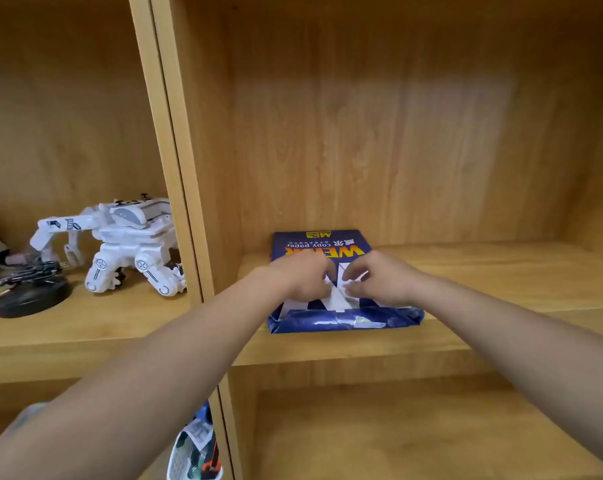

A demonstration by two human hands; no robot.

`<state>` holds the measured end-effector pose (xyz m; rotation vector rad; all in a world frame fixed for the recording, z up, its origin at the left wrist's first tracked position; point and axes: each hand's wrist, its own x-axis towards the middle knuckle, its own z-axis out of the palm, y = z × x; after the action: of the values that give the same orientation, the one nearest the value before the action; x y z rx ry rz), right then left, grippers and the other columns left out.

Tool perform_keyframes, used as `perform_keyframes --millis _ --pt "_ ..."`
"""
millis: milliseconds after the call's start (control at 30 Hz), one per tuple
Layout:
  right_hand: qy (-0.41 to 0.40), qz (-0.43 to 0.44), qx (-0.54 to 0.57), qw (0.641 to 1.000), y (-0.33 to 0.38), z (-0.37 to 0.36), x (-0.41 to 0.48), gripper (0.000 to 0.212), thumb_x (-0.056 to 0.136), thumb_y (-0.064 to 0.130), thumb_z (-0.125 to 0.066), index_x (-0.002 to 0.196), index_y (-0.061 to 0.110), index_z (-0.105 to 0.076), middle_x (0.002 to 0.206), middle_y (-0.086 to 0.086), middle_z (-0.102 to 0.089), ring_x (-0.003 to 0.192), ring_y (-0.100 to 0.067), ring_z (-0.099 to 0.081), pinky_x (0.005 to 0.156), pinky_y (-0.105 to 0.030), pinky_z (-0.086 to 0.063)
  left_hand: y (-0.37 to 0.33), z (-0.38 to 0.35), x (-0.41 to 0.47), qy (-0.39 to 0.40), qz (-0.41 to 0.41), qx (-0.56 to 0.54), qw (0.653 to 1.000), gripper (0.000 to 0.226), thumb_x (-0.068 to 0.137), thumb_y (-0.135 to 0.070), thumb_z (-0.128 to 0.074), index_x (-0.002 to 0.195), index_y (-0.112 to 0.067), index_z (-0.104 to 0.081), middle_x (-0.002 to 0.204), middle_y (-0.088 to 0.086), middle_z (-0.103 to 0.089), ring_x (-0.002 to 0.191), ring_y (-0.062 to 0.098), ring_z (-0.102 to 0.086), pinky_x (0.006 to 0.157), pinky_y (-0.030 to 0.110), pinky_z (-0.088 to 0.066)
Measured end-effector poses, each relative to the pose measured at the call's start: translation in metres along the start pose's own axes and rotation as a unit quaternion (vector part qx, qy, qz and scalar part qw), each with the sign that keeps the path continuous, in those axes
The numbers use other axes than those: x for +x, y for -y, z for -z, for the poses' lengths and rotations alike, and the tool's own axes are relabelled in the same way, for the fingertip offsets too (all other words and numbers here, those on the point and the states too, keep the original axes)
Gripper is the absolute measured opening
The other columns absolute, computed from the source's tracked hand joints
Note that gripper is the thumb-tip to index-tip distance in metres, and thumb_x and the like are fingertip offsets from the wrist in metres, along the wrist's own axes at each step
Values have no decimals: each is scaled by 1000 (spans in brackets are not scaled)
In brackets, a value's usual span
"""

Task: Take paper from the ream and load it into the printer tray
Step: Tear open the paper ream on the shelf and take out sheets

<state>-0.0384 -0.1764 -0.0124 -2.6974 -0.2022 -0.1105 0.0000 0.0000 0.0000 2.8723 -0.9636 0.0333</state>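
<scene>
A blue ream of copy paper (331, 242) lies flat on a wooden shelf (483, 271) in the right cabinet bay, its yellow lettering upside down to me. Its wrapper is torn at the near end, where white flaps (338, 299) stick up. My left hand (302, 277) and my right hand (379, 280) rest on top of the ream, side by side, each pinching a bit of the white wrapper flap between the fingers. No printer or tray is in view.
A vertical wooden divider (185, 202) stands left of the ream. In the left bay a white toy robot (127, 244) and a black round base (33, 296) sit on the shelf. A colourful packet (198, 445) shows below. The lower right shelf (414, 445) is bare wood.
</scene>
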Motion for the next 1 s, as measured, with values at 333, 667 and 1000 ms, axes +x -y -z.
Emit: perform_keyframes --millis 333,667,1000 --pt "31 -30 -54 998 5 -7 5 27 88 30 -64 114 25 -71 113 3 -67 99 -15 -58 69 -25 -39 7 -18 18 2 14 -43 999 26 82 -20 -74 108 -20 -76 107 -1 -74 101 23 -65 83 35 -56" --pt "25 -59 -81 995 15 -9 13 16 75 19 -72 88 28 -76 96 10 -73 93 -17 -64 79 -34 -53 12 -19 24 -19 22 -75 997 17 73 -21 -80 90 -20 -79 93 -5 -78 93 18 -68 78 33 -55" --pt "-8 -71 -127 989 18 -17 25 14 70 13 -67 73 26 -72 80 10 -72 82 -16 -64 67 -30 -50 12 -28 19 -52 21 -93 994 15 79 -11 -69 90 -18 -78 93 -1 -77 91 21 -69 80 35 -58"
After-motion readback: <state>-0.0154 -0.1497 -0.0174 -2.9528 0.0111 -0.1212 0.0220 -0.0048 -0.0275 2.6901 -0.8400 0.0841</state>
